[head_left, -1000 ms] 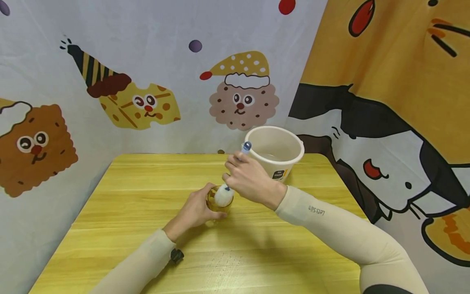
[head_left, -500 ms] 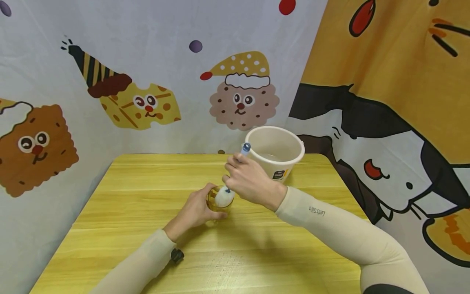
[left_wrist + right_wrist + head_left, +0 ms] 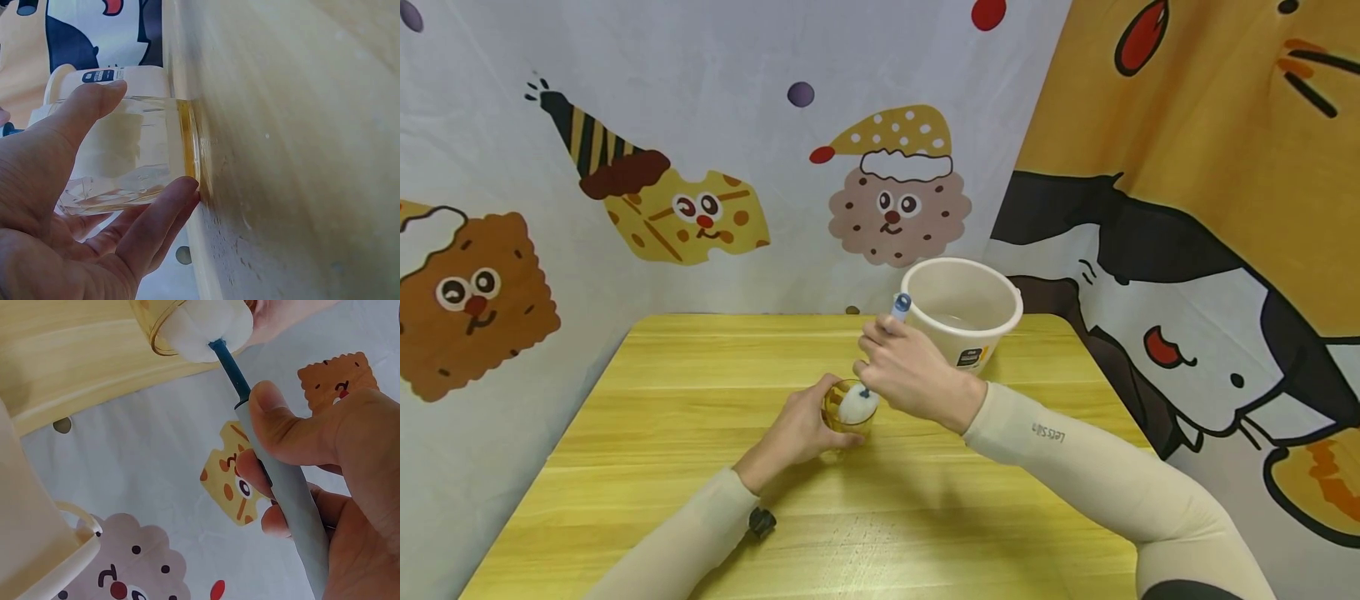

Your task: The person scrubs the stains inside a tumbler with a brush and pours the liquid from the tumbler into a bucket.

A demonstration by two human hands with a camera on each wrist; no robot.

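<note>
An amber-tinted glass (image 3: 848, 427) stands upright on the wooden table, its faceted clear wall showing in the left wrist view. My left hand (image 3: 801, 423) holds it round the side, thumb on one face and fingers on the other. Inside the glass sits the white sponge head of a cup brush (image 3: 857, 405). My right hand (image 3: 910, 367) grips the brush's grey-blue handle (image 3: 284, 487), thumb lying along it. In the right wrist view a dark blue neck joins handle and sponge, and the sponge fills much of the glass mouth.
Right behind my right hand, a cream bucket (image 3: 981, 337) with a dark label stands near the table's back edge. Water drops (image 3: 234, 244) dot the table (image 3: 700, 358) near the glass. A cartoon-printed cloth (image 3: 715, 75) hangs behind the table.
The sponge has shifted slightly inside the glass as the brush handle's tilt changes a little. My left hand and the glass stay where they were.
</note>
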